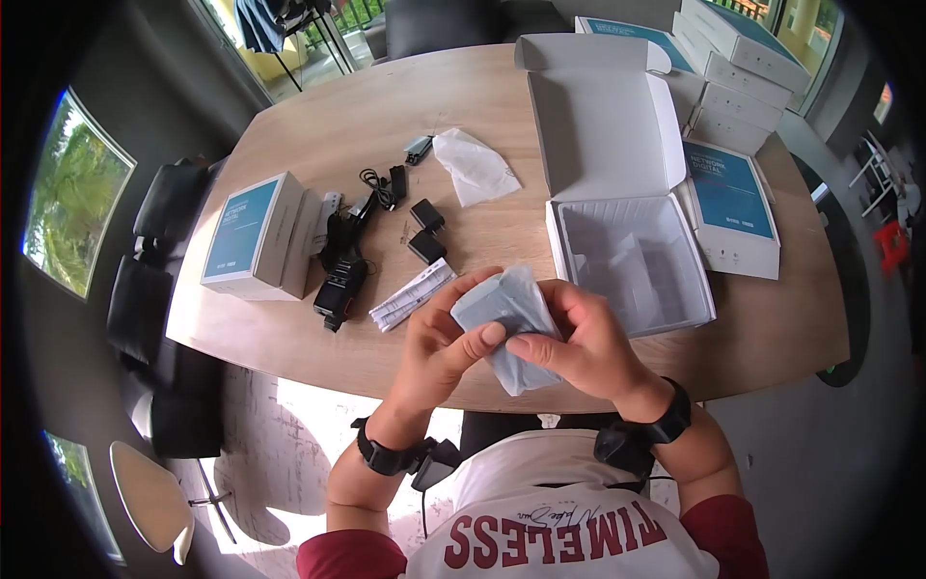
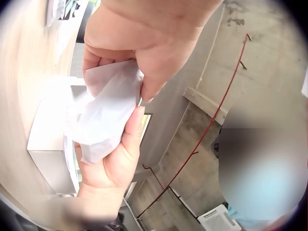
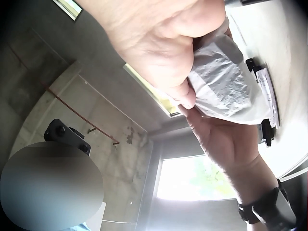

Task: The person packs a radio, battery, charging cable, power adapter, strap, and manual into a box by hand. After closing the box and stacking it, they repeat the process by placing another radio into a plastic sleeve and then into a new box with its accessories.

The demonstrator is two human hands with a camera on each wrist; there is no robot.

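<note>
Holding: one grey plastic pouch [image 1: 508, 326] is pinched by the fingers of both left hand [image 1: 439, 349] and right hand [image 1: 584, 340], above the table [image 1: 318, 125] edge
Open boxes: one, white [image 1: 627, 217]; just beyond the pouch
Closed boxes: one at left [image 1: 249, 234]; several stacked at right

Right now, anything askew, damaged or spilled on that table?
Nothing damaged or spilled. Both hands, left hand and right hand, hold a grey plastic pouch over the table edge. The open white box sits empty, and a loose empty bag and small black parts lie scattered, as unpacking would leave them.
</note>
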